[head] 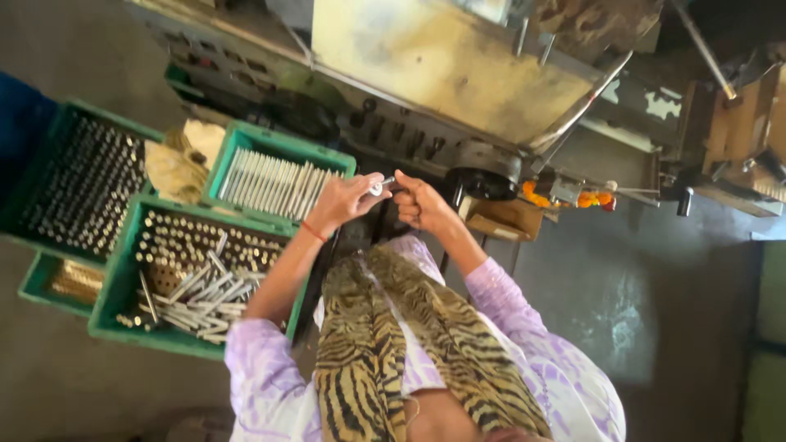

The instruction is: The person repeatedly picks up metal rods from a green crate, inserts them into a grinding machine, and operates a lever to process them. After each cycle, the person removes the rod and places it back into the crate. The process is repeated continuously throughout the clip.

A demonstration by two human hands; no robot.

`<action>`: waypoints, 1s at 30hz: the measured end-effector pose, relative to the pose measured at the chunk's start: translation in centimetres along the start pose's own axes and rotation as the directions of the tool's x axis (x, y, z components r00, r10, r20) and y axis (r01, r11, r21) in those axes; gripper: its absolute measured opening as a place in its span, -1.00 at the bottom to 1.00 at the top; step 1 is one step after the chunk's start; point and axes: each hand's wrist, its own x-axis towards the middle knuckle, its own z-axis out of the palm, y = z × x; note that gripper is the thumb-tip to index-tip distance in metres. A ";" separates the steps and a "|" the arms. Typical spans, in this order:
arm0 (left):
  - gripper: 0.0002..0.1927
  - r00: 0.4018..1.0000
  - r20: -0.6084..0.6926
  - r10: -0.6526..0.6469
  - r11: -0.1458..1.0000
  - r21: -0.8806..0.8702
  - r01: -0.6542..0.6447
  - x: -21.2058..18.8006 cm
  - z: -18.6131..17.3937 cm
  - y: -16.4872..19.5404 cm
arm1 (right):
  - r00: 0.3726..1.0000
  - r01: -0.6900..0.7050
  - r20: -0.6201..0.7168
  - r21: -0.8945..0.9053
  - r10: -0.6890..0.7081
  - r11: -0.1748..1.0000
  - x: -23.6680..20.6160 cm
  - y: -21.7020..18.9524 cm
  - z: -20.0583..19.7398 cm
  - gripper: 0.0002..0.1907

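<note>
— Two hands up front, meeting over the lap. Left hand (348,199) pinched around a small metal piece (378,187), short, silvery, rounded at the tip. Right hand (419,202) curled into a fist just beside it, grip closed; whether on that same piece or on something else, cannot tell.

— And nearest of all?

— Striped scarf (385,344), tiger pattern, soft and draped down the middle. Lilac printed sleeves (524,327) on either side. Thin red thread (313,232) round the left wrist.

— Beside the left arm?

— Green plastic crate (110,307), straight-walled, packed with upright metal rods showing round ends, plus a loose heap of pale rods (201,299) lying crosswise on top. Touching its far edge, a second green crate (282,141) with long silvery rods laid flat in a neat row. Further left, a third crate (74,184) of dark rod ends, and a crumpled yellowish cloth (176,164) between crates.

— Room to move?

— Tight on the left, crates edge to edge. Open grey floor (639,319) on the right, bare and scuffed.

— Farthest?

— Worn machine (450,65), flat stained metal panel, dark round wheel (485,173) just beyond the hands, orange flowers (536,196) beside it.
</note>
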 end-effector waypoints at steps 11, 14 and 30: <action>-0.81 0.722 0.004 -0.692 0.546 -0.651 0.527 3.2 4.8 1.1 | 0.871 0.481 -0.127 0.025 -0.474 0.876 0.5 -0.2 2.6 -0.51; -0.82 0.709 -0.060 -0.703 0.518 -0.727 0.451 3.5 4.8 1.3 | 0.905 0.377 0.018 0.428 -0.425 0.821 0.9 0.2 2.1 -0.51; -0.92 0.397 0.536 -0.745 -0.231 -0.765 0.601 4.0 2.2 0.6 | 0.345 0.384 0.698 -0.715 -0.627 -0.585 -4.1 -4.9 3.7 -0.80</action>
